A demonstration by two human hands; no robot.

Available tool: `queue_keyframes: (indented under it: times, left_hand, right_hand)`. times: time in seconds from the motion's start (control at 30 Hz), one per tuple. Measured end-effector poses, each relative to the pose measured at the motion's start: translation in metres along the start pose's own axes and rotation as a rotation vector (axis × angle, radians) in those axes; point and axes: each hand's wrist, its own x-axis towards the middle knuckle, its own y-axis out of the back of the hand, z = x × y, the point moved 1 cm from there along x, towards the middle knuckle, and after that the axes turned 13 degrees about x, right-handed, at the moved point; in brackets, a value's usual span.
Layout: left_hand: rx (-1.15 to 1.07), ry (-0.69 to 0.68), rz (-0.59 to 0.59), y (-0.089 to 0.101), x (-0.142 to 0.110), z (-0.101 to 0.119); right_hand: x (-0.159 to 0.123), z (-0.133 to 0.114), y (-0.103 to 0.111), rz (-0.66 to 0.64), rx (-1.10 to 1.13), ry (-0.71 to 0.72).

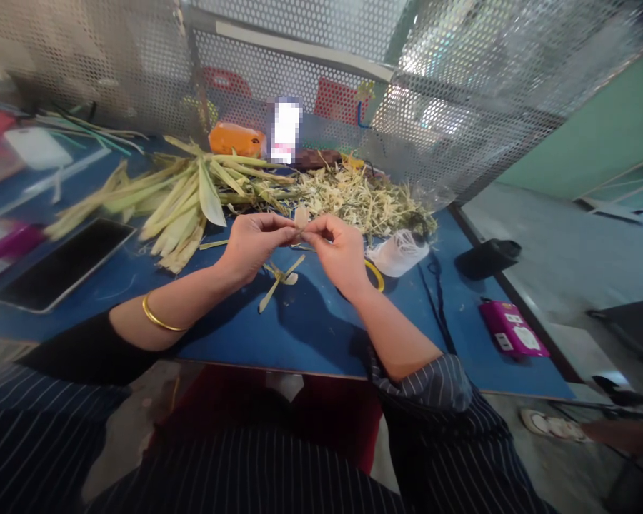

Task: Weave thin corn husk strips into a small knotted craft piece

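My left hand (pixel 260 243) and my right hand (pixel 335 246) meet above the middle of the blue table. Both pinch a small pale piece of dried husk (pixel 301 216) between thumbs and forefingers, its rounded top sticking up past the fingertips. On the table beneath lies a small figure of knotted husk strips (pixel 282 277), with several arms spread out. Behind my left hand is a bundle of long yellow-green husk leaves (pixel 179 189). A heap of shredded husk bits (pixel 361 196) lies behind my right hand. Next to my right wrist are a yellow ring (pixel 375 275) and a spool of white thread (pixel 399 253).
A black phone (pixel 67 263) lies at left on the blue table (pixel 321 335). At the back stand an orange packet (pixel 236 139) and a lit screen (pixel 285 132) before a perforated metal panel (pixel 300 64). To the right are a black cylinder (pixel 487 258) and a purple packet (pixel 514 328).
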Motion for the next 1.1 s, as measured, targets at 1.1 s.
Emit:
queue_keyframes:
  times: [1.1]
  left_hand:
    - [0.015,-0.122,0.056,-0.0022,0.0022,-0.0049]
  right_hand:
    - [-0.0014,0.0019,-0.0014,0.058,0.008,0.063]
